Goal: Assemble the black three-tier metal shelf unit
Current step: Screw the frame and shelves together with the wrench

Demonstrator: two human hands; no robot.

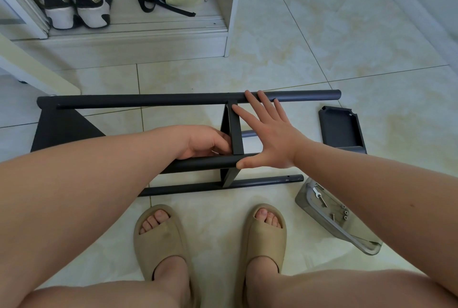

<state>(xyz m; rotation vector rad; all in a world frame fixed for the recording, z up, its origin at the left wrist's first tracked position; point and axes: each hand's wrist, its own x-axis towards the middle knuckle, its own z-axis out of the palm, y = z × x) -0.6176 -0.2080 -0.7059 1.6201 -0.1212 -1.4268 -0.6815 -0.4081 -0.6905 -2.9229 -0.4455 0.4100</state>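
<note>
The black shelf unit lies on its side on the tiled floor, its far pole (148, 99) and near pole (203, 162) running left to right. One shelf panel (62, 129) is at the left end, and a middle shelf panel (236, 134) stands between the poles. My left hand (205, 141) is curled against the left face of the middle panel, pinching a small silver metal piece (214, 152). My right hand (270, 139) is spread flat, fingertips on the far pole and the panel's edge, thumb on the near pole. A third pole (260, 181) lies nearest my feet.
A loose black shelf panel (342, 129) lies on the floor to the right. A clear plastic tray (322, 206) at my right holds a small wrench, screws and nuts. My sandalled feet are just below the unit. A wardrobe with shoes (71, 2) stands behind.
</note>
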